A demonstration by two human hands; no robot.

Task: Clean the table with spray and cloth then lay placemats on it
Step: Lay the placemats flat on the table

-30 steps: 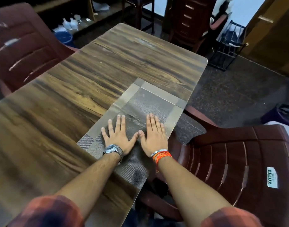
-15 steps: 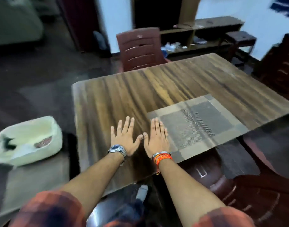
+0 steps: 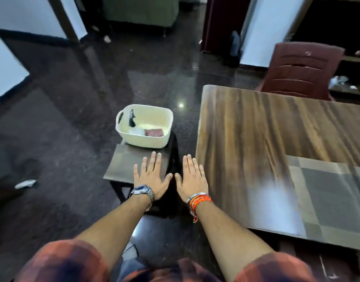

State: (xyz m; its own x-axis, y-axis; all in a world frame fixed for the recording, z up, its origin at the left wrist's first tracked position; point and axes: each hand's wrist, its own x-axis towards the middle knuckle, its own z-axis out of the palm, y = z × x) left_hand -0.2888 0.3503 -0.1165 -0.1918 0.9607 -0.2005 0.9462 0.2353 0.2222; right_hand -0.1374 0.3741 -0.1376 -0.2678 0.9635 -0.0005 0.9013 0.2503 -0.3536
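Note:
A grey woven placemat [image 3: 330,192] lies flat on the wooden table [image 3: 256,139] at the right, near its front edge. Left of the table, more grey placemats [image 3: 122,161] rest on a dark stool under a white basket [image 3: 144,139]. The basket holds a spray bottle [image 3: 132,119] with a black head and a red-striped cloth [image 3: 153,132]. My left hand [image 3: 151,176] hovers flat, fingers spread, over the stool's placemats. My right hand [image 3: 192,176] is flat and empty beside it, above the gap between stool and table.
A maroon plastic chair [image 3: 301,70] stands behind the table's far side. The floor is dark polished stone with a small white object [image 3: 25,184] at the left. A doorway and white walls lie beyond.
My view has swung left from the table to the stool. Both hands left the laid placemat and moved left off the table, still flat and empty.

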